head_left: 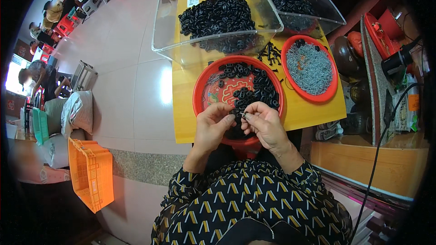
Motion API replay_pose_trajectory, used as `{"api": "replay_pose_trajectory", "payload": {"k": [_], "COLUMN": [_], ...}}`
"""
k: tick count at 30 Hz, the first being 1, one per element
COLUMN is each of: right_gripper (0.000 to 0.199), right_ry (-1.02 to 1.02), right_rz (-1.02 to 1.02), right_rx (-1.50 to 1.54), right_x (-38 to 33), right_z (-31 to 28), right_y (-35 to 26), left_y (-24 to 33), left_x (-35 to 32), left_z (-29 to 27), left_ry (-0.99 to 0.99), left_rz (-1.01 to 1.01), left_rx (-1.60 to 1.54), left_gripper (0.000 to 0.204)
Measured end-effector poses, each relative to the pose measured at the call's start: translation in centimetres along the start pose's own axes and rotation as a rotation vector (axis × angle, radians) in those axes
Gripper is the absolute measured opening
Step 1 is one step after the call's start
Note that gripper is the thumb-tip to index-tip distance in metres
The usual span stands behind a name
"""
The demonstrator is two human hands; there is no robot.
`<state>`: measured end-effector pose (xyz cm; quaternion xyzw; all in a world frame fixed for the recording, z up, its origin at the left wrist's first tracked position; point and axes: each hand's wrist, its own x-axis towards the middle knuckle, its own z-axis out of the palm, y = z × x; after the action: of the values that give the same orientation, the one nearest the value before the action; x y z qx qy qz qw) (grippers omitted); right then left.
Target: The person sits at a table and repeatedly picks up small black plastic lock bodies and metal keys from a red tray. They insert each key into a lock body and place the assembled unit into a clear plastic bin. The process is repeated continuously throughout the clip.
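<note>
My left hand [211, 124] is closed in a pinch over the near side of a red round basin [198, 88], with a small black two-holed plastic piece [233, 112] at its fingertips. Close beside it, my right hand [269, 128] pinches a tiny light-coloured piece [244, 115], too small to make out. The fingertips of both hands almost meet. Beneath them, many loose black oval pieces [265, 88] lie in the basin, heaped mostly on its right side. To the right, a red plate [334, 91] carries a pile of small silvery screws [311, 70].
A clear plastic bin [163, 41] of black pieces stands behind the basin, another bin [334, 11] beside it. Black bolts [271, 54] lie on the yellow tabletop [185, 127]. An orange crate [93, 174] is at left, a shelf unit [372, 81] at right. People [43, 75] sit far left.
</note>
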<state>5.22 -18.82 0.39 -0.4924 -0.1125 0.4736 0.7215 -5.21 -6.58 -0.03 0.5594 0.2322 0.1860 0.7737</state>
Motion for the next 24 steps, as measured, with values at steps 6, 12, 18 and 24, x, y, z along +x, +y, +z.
{"api": "replay_pose_trajectory", "payload": {"k": [6,12,18,24], "right_gripper": [0.01,0.01,0.01,0.01], "right_ry": [-0.002,0.031,0.04,0.041], "right_rz": [-0.024,-0.02,0.006,-0.004], "right_rx": [-0.096,-0.211,-0.281,-0.296], "right_x": [-0.2,-0.5,-0.6,-0.7], "right_z": [0.4,1.0,1.5,1.5], "right_y": [-0.2,-0.6,-0.9,-1.0], "left_y": [-0.9,-1.4,-1.6,-1.9], "left_x": [-0.8,-1.1,-1.4,-1.4], "left_z": [-0.9,-1.1,-1.2,-1.4], "left_ry": [-0.098,-0.132,-0.136,-0.13], "left_rz": [-0.028,0.02,0.031,0.066], "left_rx": [-0.298,-0.319,-0.295,-0.203], "left_gripper": [0.023,0.027,0.027,0.027]}}
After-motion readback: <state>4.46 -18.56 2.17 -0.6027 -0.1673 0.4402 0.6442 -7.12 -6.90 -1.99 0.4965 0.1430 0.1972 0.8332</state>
